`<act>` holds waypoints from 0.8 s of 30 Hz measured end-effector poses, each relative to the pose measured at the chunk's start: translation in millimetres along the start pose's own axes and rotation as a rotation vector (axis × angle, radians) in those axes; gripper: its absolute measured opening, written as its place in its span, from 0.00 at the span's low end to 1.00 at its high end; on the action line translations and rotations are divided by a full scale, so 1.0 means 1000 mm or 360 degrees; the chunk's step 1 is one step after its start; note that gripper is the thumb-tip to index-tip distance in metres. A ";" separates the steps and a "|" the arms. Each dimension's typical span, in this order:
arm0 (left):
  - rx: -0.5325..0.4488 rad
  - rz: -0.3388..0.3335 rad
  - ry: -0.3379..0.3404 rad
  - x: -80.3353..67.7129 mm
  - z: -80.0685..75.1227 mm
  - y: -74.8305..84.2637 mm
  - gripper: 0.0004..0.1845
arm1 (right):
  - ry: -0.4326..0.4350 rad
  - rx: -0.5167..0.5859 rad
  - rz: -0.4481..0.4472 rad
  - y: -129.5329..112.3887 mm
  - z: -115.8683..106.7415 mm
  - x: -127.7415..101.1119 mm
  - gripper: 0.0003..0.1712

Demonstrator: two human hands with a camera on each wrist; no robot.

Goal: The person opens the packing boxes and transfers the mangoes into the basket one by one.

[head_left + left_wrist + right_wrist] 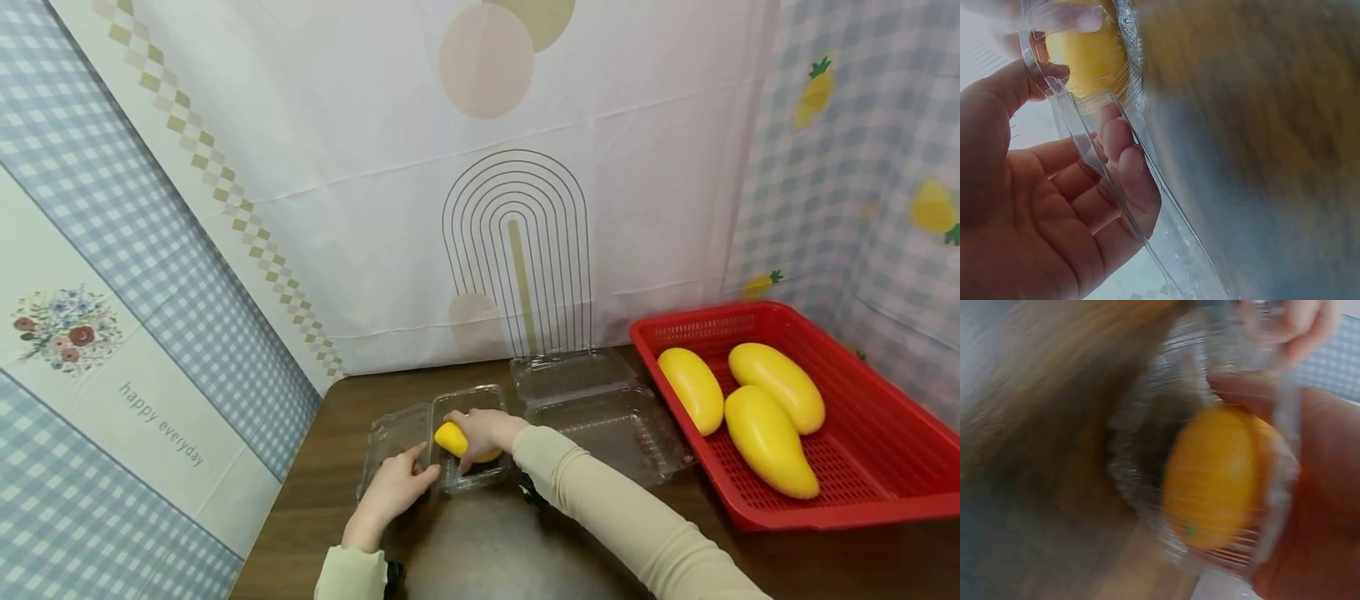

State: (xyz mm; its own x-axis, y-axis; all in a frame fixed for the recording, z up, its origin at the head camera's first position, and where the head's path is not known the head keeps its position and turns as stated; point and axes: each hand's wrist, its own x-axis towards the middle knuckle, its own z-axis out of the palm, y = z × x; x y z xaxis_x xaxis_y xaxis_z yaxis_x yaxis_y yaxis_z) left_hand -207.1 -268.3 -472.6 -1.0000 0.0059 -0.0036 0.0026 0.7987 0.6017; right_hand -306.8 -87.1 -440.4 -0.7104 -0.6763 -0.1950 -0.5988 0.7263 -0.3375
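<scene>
A small clear clamshell box (pixel 401 433) lies open on the brown table (pixel 465 550) in the head view. My right hand (pixel 474 440) grips a yellow mango (pixel 450 438) and holds it down in the box's right half. My left hand (pixel 422 465) pinches the box's edge by the hinge, thumb on one side and fingers on the other. In the left wrist view my left hand (pixel 1082 106) holds the clear rim (pixel 1147 206), with the mango (pixel 1085 50) showing through the plastic. The blurred right wrist view shows the mango (pixel 1216 481) through the plastic box (pixel 1141 462).
A larger clear clamshell box (pixel 592 408) lies open just to the right of the small one. A red mesh basket (pixel 862 492) at the right holds three yellow mangoes (pixel 765 437). Patterned cloth walls close in the table at the back and on both sides.
</scene>
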 end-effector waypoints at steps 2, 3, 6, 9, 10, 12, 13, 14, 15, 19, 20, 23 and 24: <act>0.0007 0.0007 0.0000 0.001 0.001 -0.001 0.33 | 0.0030 -0.0030 -0.0001 0.001 0.004 0.002 0.52; 0.0011 0.0002 -0.0001 0.001 0.001 -0.001 0.33 | 0.0040 -0.0041 -0.0003 0.001 0.005 0.002 0.52; 0.0014 0.0004 -0.0006 0.002 0.001 -0.001 0.33 | 0.0051 -0.0058 -0.0004 0.001 0.007 0.004 0.52; 0.0012 -0.0009 -0.0019 0.002 0.000 -0.001 0.33 | 0.0054 -0.0061 -0.0007 0.001 0.006 0.005 0.52; 0.0009 -0.0007 -0.0021 0.002 0.000 -0.001 0.33 | 0.0054 -0.0063 -0.0009 0.001 0.006 0.004 0.51; 0.0007 -0.0001 -0.0022 0.002 0.000 -0.001 0.33 | 0.0058 -0.0062 -0.0013 0.001 0.006 0.003 0.51; 0.0002 -0.0007 -0.0025 0.002 0.000 0.000 0.33 | 0.0060 -0.0059 -0.0016 0.001 0.005 0.003 0.51; 0.0001 0.0000 -0.0025 0.002 0.000 0.000 0.33 | 0.0061 -0.0058 -0.0018 0.000 0.005 0.003 0.50; -0.0003 -0.0001 -0.0025 0.002 0.000 0.000 0.33 | 0.0061 -0.0059 -0.0019 0.000 0.005 0.002 0.50; -0.0003 0.0020 -0.0027 0.001 -0.001 0.002 0.33 | 0.0069 -0.0023 -0.0021 -0.001 0.002 0.000 0.48; -0.0002 0.0024 -0.0027 0.001 -0.001 0.002 0.33 | 0.0070 -0.0006 -0.0019 -0.001 0.001 -0.001 0.46; -0.0002 0.0042 -0.0036 0.001 -0.001 0.003 0.33 | 0.0065 0.0050 -0.0007 -0.002 -0.001 -0.002 0.43; -0.0003 0.0048 -0.0038 0.001 0.000 0.004 0.33 | 0.0066 0.0067 -0.0001 -0.002 -0.001 -0.002 0.42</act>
State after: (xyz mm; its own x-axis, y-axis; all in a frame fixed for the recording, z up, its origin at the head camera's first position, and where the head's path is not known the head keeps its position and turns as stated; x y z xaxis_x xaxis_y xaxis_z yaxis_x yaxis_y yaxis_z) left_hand -207.7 -265.7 -470.0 -0.9990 0.0444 -0.0045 0.0327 0.7968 0.6033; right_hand -304.6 -87.2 -438.3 -0.7252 -0.6704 -0.1569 -0.5839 0.7195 -0.3759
